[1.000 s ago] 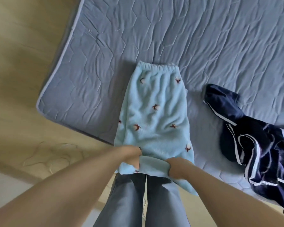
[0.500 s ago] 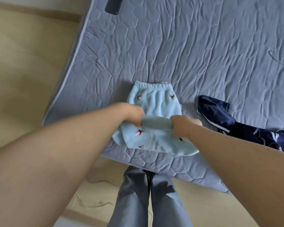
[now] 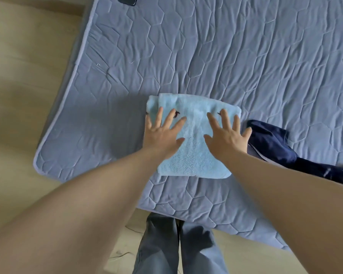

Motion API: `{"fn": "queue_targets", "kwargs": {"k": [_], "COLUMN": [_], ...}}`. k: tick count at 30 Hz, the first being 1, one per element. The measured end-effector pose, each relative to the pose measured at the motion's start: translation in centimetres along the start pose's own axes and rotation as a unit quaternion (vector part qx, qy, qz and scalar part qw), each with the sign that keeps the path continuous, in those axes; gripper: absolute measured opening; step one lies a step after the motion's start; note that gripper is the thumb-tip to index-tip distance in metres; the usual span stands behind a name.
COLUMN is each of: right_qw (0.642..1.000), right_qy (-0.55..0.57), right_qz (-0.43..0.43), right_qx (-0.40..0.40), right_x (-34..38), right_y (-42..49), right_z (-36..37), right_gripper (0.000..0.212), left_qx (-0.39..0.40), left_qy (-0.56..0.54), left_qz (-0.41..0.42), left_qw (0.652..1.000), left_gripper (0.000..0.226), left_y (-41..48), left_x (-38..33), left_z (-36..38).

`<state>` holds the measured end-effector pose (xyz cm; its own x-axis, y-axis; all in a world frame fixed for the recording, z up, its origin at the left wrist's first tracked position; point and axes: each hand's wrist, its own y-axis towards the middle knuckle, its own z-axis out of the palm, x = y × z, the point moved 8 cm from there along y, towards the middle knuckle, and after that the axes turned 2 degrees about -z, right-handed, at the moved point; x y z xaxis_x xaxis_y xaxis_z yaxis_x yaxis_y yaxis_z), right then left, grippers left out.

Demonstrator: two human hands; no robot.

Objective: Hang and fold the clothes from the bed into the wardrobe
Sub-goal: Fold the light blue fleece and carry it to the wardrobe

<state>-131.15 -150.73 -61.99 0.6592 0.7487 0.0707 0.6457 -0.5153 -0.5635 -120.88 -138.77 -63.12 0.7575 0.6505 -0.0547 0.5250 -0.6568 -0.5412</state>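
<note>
Both hands lie flat with fingers spread, the left hand (image 3: 163, 132) and right hand (image 3: 226, 135) pressing palm-down on the folded light-blue fleece garment (image 3: 193, 153). It rests on the quilted mattress (image 3: 226, 56), near the front edge, just beside a navy garment (image 3: 273, 143).

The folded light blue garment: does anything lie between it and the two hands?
Nothing visible does. The left hand and right hand both rest flat on the light blue garment. The navy garment lies beside it, not on it.

head cam | steeply down, wide-angle | close over bed (image 3: 226, 56) | edges perhaps warped
</note>
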Motion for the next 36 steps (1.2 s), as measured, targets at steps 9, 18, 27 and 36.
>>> {"fn": "queue_targets", "kwargs": {"k": [9, 18, 27, 36], "right_qw": [0.949, 0.905, 0.831, 0.741], "right_qy": [0.235, 0.377, 0.526, 0.629], "right_qz": [0.201, 0.186, 0.17, 0.167], "right_qx": [0.053, 0.061, 0.062, 0.165], "right_x": [-5.4, -5.8, -6.0, -4.5], "right_y": [3.3, 6.1, 4.9, -0.8], "right_z": [8.7, 14.7, 14.0, 13.8], "right_gripper": [0.094, 0.094, 0.091, 0.03], "left_qx": [-0.005, -0.041, 0.089, 0.197], "left_qy": [-0.169, -0.343, -0.568, -0.666], "left_qz": [-0.103, -0.105, -0.102, -0.151], "left_qw": [0.98, 0.932, 0.812, 0.703], "left_gripper": [0.085, 0.09, 0.111, 0.089], "left_y": [3.1, 5.1, 4.2, -1.3], "left_x": [4.4, 5.8, 5.9, 6.4], "left_z": [8.0, 12.3, 13.2, 12.4]}}
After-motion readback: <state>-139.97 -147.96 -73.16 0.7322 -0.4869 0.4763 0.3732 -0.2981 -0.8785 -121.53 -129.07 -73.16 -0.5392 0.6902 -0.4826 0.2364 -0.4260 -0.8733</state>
